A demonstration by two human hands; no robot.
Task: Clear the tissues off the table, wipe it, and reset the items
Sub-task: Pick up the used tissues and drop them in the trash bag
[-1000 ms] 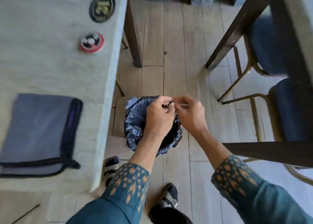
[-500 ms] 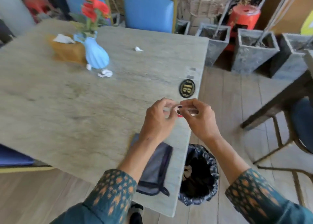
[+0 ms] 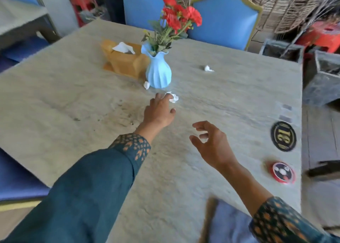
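Fingertips of the left hand point(image 3: 159, 112) touch, without yet pinching, a crumpled tissue point(image 3: 173, 97) just before the vase point(image 3: 158, 71), which a careless sweep could tip, while the right hand point(image 3: 211, 145) hovers open, fingers spread.

The grey cloth point(image 3: 230, 222) is cut off below, and the round plaque's point(image 3: 283, 136) number is perhaps too blurred.

My sleeves point(image 3: 88, 191) are dark teal, with orange leaf-like marks at the cuffs. The desk point(image 3: 55, 95) is pale mottled grey. On it sit a ribbed light blue vase point(image 3: 158, 73) of red flowers point(image 3: 181, 15), a tan tissue box point(image 3: 125, 62), white crumpled tissues point(image 3: 173, 97), a black and gold round disc point(image 3: 283, 136), a red, black and white disc point(image 3: 282, 172), and a grey-blue cloth point(image 3: 230, 224). The chairs point(image 3: 224, 20) are bright blue.
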